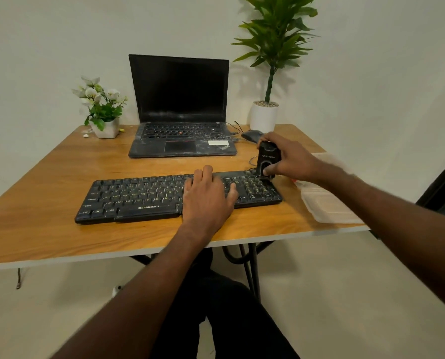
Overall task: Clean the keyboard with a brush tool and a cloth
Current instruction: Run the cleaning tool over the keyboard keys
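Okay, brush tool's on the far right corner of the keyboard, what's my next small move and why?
Probably draw the brush tool leftward along the back row of the keyboard. The right hand grips it upright on the far right corner, so most keys lie to its left, while the left hand rests flat on the keys, steadying the board.

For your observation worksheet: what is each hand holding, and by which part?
The right hand grips the black brush tool around its upper body. The left hand holds nothing, resting flat on the keyboard.
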A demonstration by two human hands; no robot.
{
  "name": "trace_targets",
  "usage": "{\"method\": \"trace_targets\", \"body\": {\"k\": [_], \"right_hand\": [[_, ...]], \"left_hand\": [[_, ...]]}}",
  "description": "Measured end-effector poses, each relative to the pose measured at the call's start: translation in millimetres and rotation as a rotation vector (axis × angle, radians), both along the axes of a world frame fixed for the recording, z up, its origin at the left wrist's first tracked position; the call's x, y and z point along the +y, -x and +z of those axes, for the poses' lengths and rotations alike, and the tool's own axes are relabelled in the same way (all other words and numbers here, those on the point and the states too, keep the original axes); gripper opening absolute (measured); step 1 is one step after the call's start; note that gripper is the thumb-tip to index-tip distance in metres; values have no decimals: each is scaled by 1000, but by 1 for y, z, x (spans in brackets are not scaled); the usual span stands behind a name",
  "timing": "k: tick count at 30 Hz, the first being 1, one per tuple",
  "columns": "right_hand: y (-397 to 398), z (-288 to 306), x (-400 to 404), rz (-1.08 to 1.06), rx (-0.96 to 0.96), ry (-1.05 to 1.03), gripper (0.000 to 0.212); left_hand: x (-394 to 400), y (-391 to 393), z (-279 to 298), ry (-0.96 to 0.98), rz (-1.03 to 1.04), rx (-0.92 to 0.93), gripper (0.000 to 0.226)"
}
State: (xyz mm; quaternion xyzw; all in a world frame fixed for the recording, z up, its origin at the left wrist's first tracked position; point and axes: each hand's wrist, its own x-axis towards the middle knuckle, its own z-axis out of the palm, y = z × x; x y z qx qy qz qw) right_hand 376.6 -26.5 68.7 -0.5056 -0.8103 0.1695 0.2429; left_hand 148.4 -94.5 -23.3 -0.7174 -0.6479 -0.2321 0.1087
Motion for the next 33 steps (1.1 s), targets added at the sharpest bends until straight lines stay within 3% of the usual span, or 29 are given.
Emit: {"method": "trace_targets", "body": {"k": [8,14,21,29,33], "right_hand": [[-18,21,-19,94,-160,258,66],[4,-3,-32,-101,38,-32,71],[-16,17,-54,-45,-135,194,69],[38,-3,-14,-217,274,-26,73],[48,-4,-4,-100,113,34,73]], "left_hand": [[-1,0,0,7,18,-1,57],[-1,0,-1,12,15,-6,57],[-1,0,0,-3,7,6,56],[-3,-1,2,3,-1,-2,54],[-3,0,1,-3,8,5,53]]}}
